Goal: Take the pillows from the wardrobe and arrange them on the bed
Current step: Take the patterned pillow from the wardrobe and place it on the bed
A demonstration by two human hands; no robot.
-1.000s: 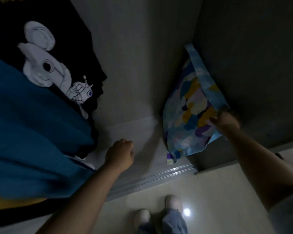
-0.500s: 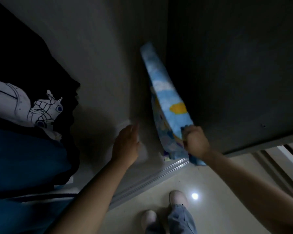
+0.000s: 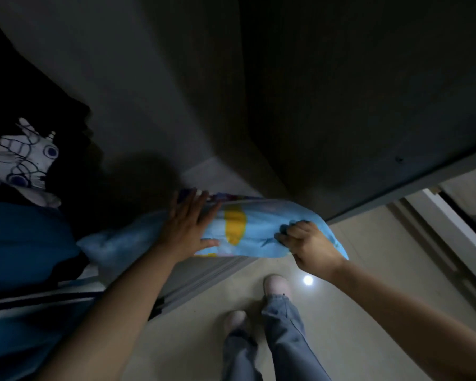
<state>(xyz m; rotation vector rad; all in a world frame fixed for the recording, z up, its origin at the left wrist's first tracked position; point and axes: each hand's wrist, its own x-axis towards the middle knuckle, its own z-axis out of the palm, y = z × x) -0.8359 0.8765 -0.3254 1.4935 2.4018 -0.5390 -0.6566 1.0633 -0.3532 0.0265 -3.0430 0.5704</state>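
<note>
At the wardrobe's (image 3: 355, 111) front edge, I am laying my left hand (image 3: 186, 225) flat on the blue patterned pillow (image 3: 248, 229) while my right hand (image 3: 308, 243) is clamping its corner, the bed unseen and arranging not begun.

One pillow (image 3: 259, 229), two hands (image 3: 186, 229)

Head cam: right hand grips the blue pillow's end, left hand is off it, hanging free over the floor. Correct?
Not quite. The head view shows the left hand laid flat, fingers spread, on the pillow, not hanging free. The rest holds: the right hand grips the blue pillow's end at the wardrobe opening.
</note>
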